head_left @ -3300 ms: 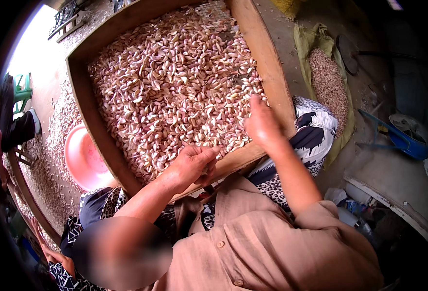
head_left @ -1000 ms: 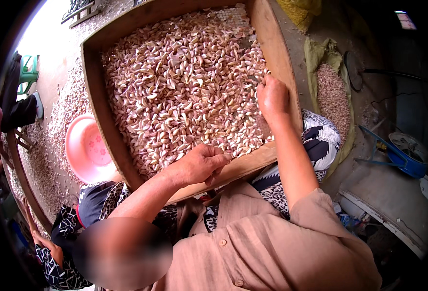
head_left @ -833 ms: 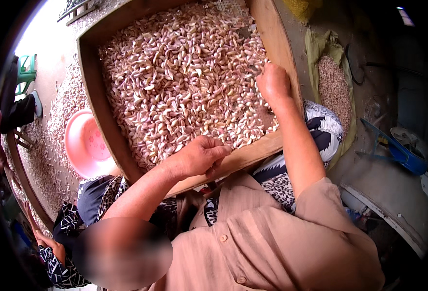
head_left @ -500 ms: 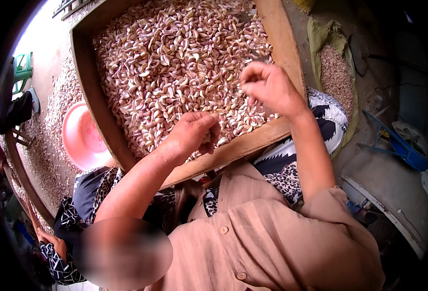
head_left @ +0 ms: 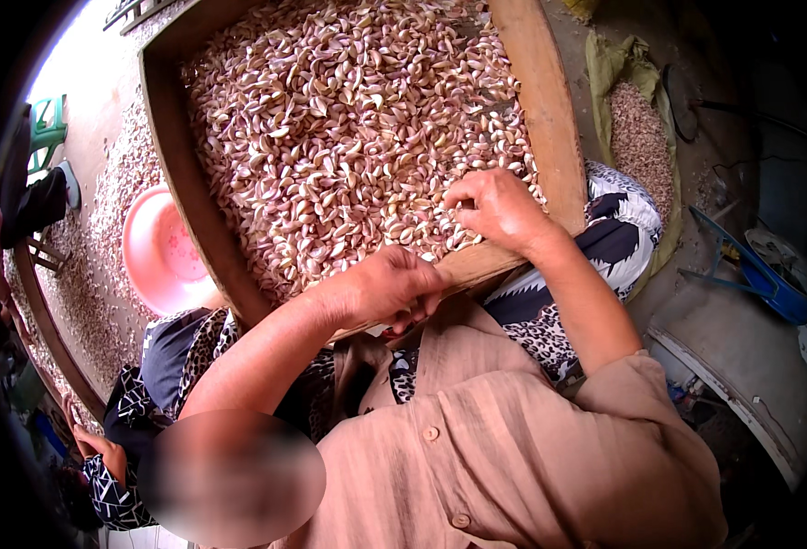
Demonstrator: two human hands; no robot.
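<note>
A wooden tray rests across my lap, spread with many pinkish-white garlic cloves. My left hand is over the tray's near rim, its fingers curled and pressed together, pointing down past the edge. Whatever those fingers hold is hidden beneath them. To the right, my right hand is down at the cloves close to the near right corner. Its thumb and fingers are bent together at the tips, and anything between them is too small to make out.
Left of the tray stands a pink plastic basin; more cloves lie on the floor. A greenish sack of cloves is at the right, with a blue metal-framed object beyond. Another person's hand shows at lower left, a green stool farther up.
My left hand has moved right and nearer, from over the cloves to the tray's rim. My right hand has come down and nearer, onto the cloves by the near right corner.
</note>
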